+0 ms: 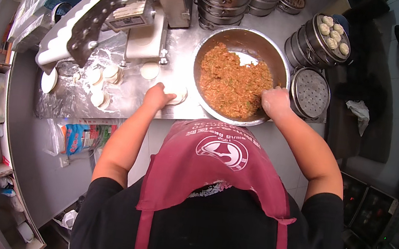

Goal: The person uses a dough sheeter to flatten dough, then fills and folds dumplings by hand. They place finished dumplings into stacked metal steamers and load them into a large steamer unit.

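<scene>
My left hand [159,96] is at the table's front edge, its thumb and fingers on a stack of round dough wrappers [177,94]. At the right inner side of a large steel bowl [235,121], my right hand [276,100] reaches over the rim to the minced filling [229,86]; its fingertips are partly hidden, and whether it holds anything is unclear. A single dough round [150,71] lies behind my left hand. Further left, several small stacks of dough rounds [98,98] rest on the floured steel table [132,106].
A dough machine [146,38] stands behind the wrappers. Tall steel steamers [222,3] rise behind the bowl. On the right, filled buns [335,35] sit on a stacked steamer [305,47], with a perforated steamer tray [310,93] nearer me. A printed bag [82,137] lies below the table's left part.
</scene>
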The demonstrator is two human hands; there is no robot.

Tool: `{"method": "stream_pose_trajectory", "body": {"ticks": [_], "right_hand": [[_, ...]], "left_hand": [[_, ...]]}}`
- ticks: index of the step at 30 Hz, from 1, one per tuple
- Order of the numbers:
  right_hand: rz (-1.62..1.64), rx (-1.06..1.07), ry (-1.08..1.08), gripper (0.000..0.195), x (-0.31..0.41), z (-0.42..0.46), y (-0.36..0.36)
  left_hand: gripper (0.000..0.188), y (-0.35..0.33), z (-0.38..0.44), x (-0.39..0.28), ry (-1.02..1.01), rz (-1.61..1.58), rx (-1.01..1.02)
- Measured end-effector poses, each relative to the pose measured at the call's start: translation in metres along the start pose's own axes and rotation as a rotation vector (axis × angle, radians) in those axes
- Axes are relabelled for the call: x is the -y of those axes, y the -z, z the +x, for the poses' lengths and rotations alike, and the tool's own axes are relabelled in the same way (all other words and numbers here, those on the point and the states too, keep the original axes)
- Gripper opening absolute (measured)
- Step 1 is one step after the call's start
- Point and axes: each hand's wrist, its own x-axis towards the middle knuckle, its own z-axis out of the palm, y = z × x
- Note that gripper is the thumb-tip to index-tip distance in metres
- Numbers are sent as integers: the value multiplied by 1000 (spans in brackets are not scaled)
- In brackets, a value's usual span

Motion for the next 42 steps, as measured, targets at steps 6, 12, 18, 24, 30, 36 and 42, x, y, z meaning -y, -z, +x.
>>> {"method": "stream_pose_trajectory", "body": {"ticks": [6, 12, 18, 24, 30, 36, 42], "right_hand": [[228, 58, 14, 23, -47, 21, 36], [270, -45, -26, 24, -59, 83, 11], [144, 37, 446, 20, -72, 120, -24], [1431, 577, 72, 11, -75, 88, 11], [1384, -85, 309, 29, -38, 46, 40], [706, -609, 430, 37, -29, 23, 38], [459, -401, 269, 26, -102, 45, 25]], "left_hand": [[38, 15, -40, -17, -30, -474, -126], [43, 5, -57, -64, 80, -1660, -207], [42, 5, -77, -124, 161, -2076, -72], [45, -16, -56, -152, 198, -2122, -103], [39, -24, -7, -221, 174, -2268, -66], [51, -9, 15, -255, 139, -2284, -134], [24, -22, 12, -214, 138, -1970, -214]]}}
